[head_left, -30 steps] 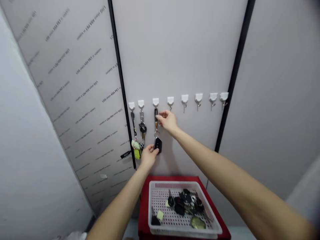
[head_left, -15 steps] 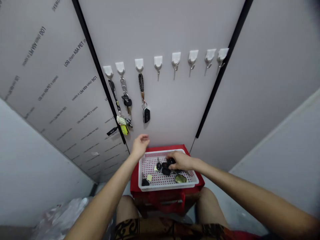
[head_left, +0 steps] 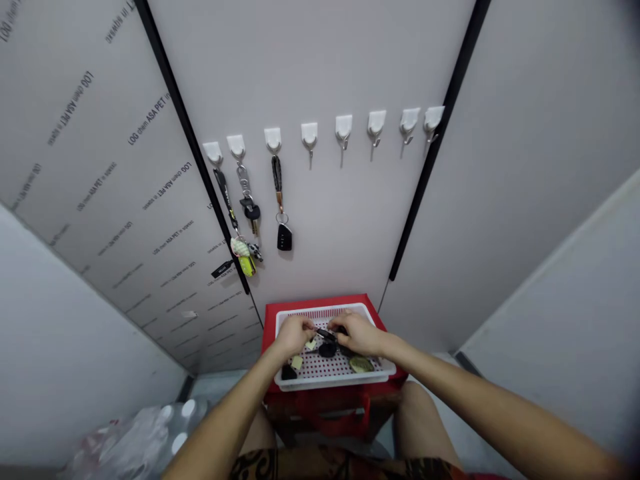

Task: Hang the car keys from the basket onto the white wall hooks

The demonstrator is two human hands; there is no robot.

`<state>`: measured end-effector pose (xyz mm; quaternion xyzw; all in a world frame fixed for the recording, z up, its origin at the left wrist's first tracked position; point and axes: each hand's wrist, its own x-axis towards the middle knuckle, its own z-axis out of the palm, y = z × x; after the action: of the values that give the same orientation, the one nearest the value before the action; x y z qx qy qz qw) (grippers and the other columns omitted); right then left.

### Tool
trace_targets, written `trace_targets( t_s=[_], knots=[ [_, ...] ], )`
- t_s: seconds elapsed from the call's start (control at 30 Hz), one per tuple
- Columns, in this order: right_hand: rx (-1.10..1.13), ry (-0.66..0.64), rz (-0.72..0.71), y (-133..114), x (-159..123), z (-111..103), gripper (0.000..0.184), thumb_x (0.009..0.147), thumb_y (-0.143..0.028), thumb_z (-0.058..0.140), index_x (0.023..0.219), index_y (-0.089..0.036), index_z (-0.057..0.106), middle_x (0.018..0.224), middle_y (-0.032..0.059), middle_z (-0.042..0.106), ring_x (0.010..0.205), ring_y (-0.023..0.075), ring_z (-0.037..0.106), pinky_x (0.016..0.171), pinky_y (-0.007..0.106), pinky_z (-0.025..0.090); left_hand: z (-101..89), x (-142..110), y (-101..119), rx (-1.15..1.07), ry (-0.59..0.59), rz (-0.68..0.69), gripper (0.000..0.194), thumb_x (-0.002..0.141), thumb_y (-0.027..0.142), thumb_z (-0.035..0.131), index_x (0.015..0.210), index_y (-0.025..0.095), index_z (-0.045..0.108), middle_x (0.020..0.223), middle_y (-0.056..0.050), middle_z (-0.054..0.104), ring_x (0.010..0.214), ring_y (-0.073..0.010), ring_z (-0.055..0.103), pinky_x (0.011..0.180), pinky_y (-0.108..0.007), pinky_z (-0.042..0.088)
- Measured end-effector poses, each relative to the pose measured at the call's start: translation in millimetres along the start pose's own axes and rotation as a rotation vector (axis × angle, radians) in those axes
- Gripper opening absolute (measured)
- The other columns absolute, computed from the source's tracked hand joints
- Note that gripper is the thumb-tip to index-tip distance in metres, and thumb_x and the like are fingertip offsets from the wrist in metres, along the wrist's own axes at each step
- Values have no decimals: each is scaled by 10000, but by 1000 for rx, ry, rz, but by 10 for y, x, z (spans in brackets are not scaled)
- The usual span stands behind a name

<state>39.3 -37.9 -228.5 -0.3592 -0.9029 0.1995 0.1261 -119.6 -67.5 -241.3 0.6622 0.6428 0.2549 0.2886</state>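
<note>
So, in the head view, both hands are down in the white plastic basket (head_left: 330, 384), which I'm using as the landmark here. The left hand (head_left: 294, 336) is over the basket's left half, fingertips bunched right at the end of a small black key (head_left: 326, 335). Can't honestly tell if they're gripping it or just touching. The right hand (head_left: 361, 335) is over the basket's right half, fingers curled down around some dark keys, and the grip is hidden there too. That black key is between the two hands, inside the basket.

Also in the basket: a rounder black key head (head_left: 327, 350) near the middle, a pale yellow tag (head_left: 297, 363) and another black key (head_left: 289, 373) in the near left corner, plus a greenish oval thing (head_left: 361, 365) near the right end. The basket sits on a red box (head_left: 271, 323). On the wall above the basket there's a row of eight hooks (head_left: 309, 131), with a car key (head_left: 285, 237) hanging from the third on a braided strap (head_left: 277, 175).
</note>
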Motion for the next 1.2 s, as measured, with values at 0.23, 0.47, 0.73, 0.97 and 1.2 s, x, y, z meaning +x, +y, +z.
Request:
trace_targets(
  t_s=[0.23,0.47,0.73,0.97,1.2],
  knots=[
    [495,151,73,-201,197,-151,184,650,-262,425,700,-127,539,578,-1,531,505,79,441,485,189,336,-386,2,332,-255,-25,119,104,565,187,484,588,147,578,526,24,534,510,-85,434,509,-182,325],
    [739,274,52,-411,384,-562,176,627,-297,458,587,-126,472,478,-46,442,439,46,393,461,182,335,-746,83,558,-648,211,141,87,518,124,523,604,136,528,510,43,488,504,-63,432,525,-179,342],
    [851,557,-61,-869,781,-1410,142,607,-259,481,561,-127,457,457,-51,456,383,32,411,419,173,357,-1323,247,1093,-684,496,355,128,527,77,517,638,138,532,624,19,545,586,-68,484,618,-200,381],
    [878,770,-103,-989,1057,-1957,104,641,-202,471,573,-125,455,470,-41,470,366,26,415,380,158,369,-1586,352,1419,-544,569,441,241,564,82,496,793,138,545,785,-32,566,652,-87,497,639,-219,385],
    [858,806,53,-953,1183,-2097,120,661,-165,460,549,-133,433,443,-43,456,347,27,402,352,151,362,-1555,385,1420,-506,572,428,241,563,84,497,787,151,554,770,-24,567,625,-83,490,634,-219,382]
  ],
)
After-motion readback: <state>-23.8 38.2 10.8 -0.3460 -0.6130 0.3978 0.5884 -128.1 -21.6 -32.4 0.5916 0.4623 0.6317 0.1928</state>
